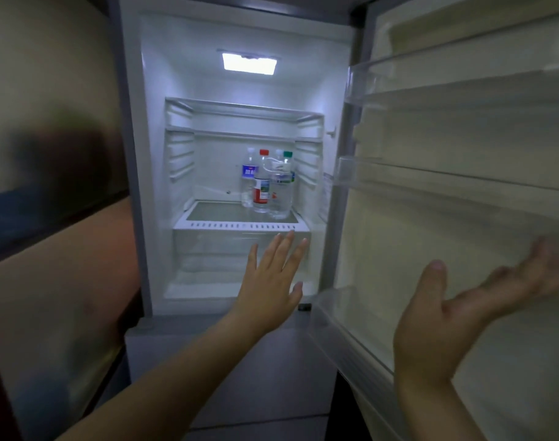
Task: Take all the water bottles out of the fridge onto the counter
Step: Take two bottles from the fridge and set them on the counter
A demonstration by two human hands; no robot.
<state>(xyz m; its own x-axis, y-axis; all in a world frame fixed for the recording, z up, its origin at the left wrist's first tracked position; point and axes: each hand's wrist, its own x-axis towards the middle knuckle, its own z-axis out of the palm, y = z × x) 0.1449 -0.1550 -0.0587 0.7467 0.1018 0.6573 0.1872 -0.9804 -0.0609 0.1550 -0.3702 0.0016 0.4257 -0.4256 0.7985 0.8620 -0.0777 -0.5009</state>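
Lit from its ceiling lamp, the fridge [240, 90] stands with its door [446, 186] swung wide. Four water bottles [267, 183] cluster upright on the glass shelf [220, 213], at its right. Left hand [271, 275] reaches toward them, fingers spread, empty. Right hand [456, 313] hangs spread, palm up, beside the door.

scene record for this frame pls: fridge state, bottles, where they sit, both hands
fridge: door swung open to the right, interior light on
bottles: four visible, upright, clustered; blue-label bottle, red-cap bottle, white-cap bottle, green-cap bottle
location: right half of the glass shelf above the drawer
door racks: no items visible
left hand: open, empty, fingers extended toward the shelf, below the bottles
right hand: open, palm up, near the door, blurred
counter: not in view
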